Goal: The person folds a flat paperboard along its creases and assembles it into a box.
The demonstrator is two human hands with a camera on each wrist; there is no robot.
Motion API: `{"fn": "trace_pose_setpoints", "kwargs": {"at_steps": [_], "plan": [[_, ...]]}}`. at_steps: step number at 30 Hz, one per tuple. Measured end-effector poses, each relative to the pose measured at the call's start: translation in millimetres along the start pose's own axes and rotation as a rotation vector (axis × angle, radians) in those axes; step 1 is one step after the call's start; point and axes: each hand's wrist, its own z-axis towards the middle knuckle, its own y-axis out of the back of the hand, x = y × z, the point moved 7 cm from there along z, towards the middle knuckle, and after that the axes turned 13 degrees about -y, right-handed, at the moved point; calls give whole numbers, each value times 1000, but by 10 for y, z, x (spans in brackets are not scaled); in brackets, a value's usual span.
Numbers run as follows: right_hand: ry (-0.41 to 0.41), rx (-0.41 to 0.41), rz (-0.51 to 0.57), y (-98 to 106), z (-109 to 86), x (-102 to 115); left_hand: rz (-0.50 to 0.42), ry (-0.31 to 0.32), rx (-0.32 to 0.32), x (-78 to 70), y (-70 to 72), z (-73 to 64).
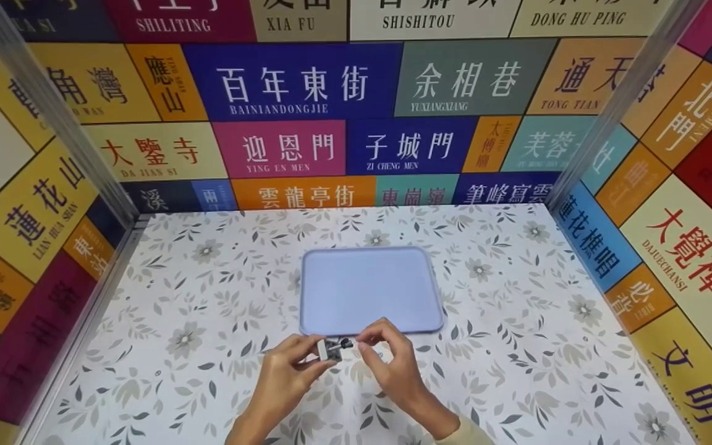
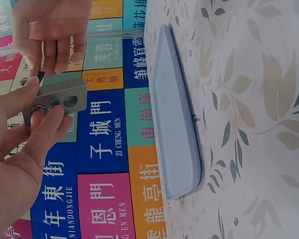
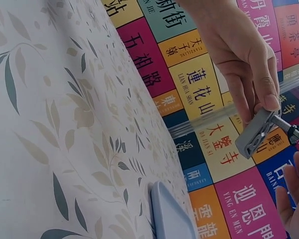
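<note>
Sign-covered walls (image 1: 294,80) surround a floral tabletop (image 1: 207,383). Just nearside of the blue tray (image 1: 371,290), the left hand (image 1: 285,371) pinches a grey block (image 2: 65,93); the right hand (image 1: 396,361), half-curled, is at its bolt (image 3: 282,123), grip impossible to tell.

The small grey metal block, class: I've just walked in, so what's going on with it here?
A person's left hand grips the grey block, with a screw and a black knob jutting out from it. The right hand is close to the knob, but whether it touches is hard to tell. Both hands are over the patterned table, near the pale blue tray.
</note>
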Motion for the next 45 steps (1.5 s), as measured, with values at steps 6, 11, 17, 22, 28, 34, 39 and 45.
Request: {"fn": "trace_pose_setpoints", "kwargs": {"at_steps": [6,11,17,22,28,34,39,45], "plan": [[-68,55,30,-14,-1,-33,37,-33,-19,-21,9,10],[-115,69,15,-24,9,-68,34,-51,-20,-27,4,15],[-82,43,-20,-32,18,-78,34,-60,-12,-27,4,14],[-30,33,-32,-42,11,-64,22,-56,-5,-20,-2,12],[-32,37,-24,-36,3,-69,21,-58,-5,-6,-8,7],[-22,55,-17,-43,-4,-36,7,-48,-2,-2,-13,-4],[-15,64,-19,-45,-1,-38,9,-43,-1,-11,-13,-1],[-50,48,-28,-29,-1,-63,27,-25,-6,-19,-2,-4]]}}
